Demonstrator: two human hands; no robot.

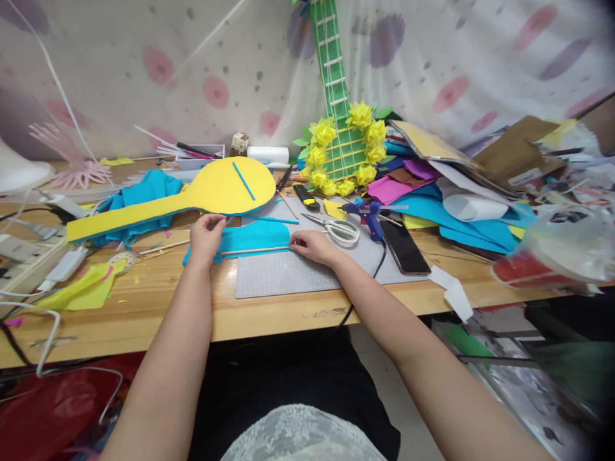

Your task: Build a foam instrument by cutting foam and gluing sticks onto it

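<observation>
A strip of blue crepe paper (254, 237) lies across the grey cutting mat (269, 278) and the bare wood to its left. Along its near edge rests a thin pale stick (257, 250). My left hand (206, 238) is closed at the paper's upper left corner, thumb and fingertips pinched together. At the right end of the strip, my right hand (311, 246) has its fingers closed on the end of the stick, touching the paper. Just beyond the strip is a yellow guitar-shaped cutout (225, 186) with blue edges and a narrow blue stick (244, 181) on top.
White-handled scissors (343, 234), a blue glue gun (368, 218) and a black phone (406, 246) lie to the right. A green model guitar (336, 83) with yellow paper flowers stands behind. Left are a power strip (29, 266) and cables; far right, a plastic cup (538, 262).
</observation>
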